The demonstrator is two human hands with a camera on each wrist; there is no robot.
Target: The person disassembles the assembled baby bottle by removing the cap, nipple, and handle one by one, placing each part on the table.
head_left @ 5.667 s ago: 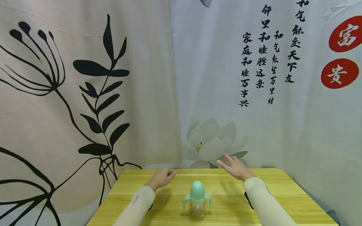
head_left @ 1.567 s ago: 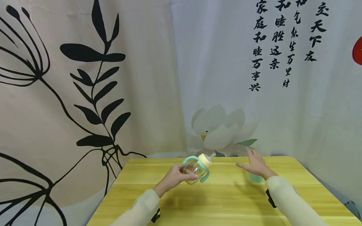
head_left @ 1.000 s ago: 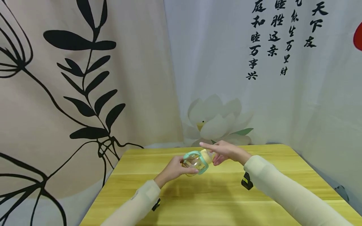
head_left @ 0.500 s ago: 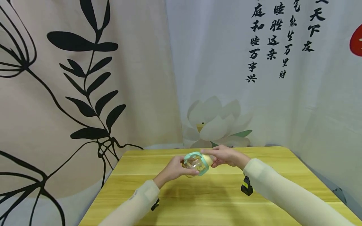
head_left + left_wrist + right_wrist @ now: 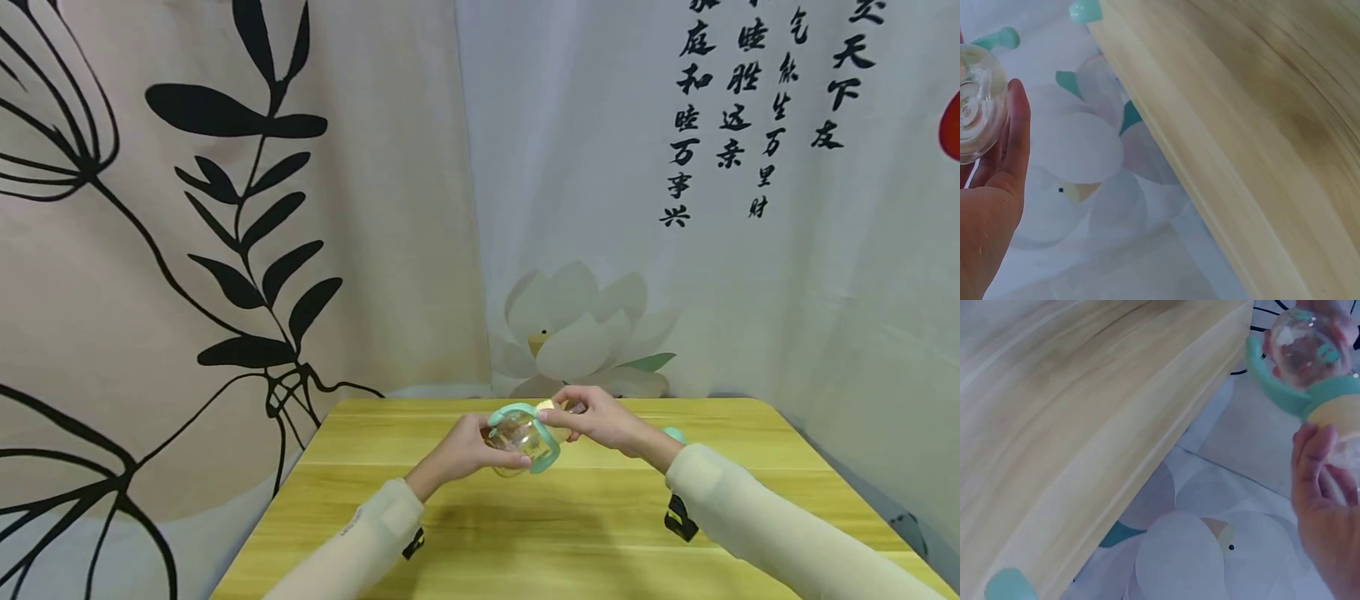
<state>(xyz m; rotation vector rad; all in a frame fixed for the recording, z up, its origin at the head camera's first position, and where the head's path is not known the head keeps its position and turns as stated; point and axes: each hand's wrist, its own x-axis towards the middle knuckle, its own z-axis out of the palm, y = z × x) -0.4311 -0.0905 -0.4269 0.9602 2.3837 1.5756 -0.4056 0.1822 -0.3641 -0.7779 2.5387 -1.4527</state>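
Observation:
A clear baby bottle (image 5: 517, 437) with mint-green handles is tilted above the table, its top toward the right. My left hand (image 5: 468, 448) grips the bottle's body from the left, thumb along the near side. With thumb and fingers, my right hand (image 5: 600, 423) holds the cream collar (image 5: 1337, 416) below the teat; in the head view the fingers partly cover that end. The right wrist view shows a mint handle (image 5: 1275, 387) beside the collar. In the left wrist view the round clear base of the bottle (image 5: 979, 106) faces the camera.
A mint-green cap (image 5: 674, 434) stands near the table's far edge, mostly behind the right wrist; it also shows in both wrist views. The yellow wood-grain table (image 5: 525, 533) ends at a printed curtain (image 5: 390, 208).
Earlier the capped bottle stood on the table. The cap was then set aside at the right, the left hand lifted the bottle, and the right hand came in and took hold of the collar.

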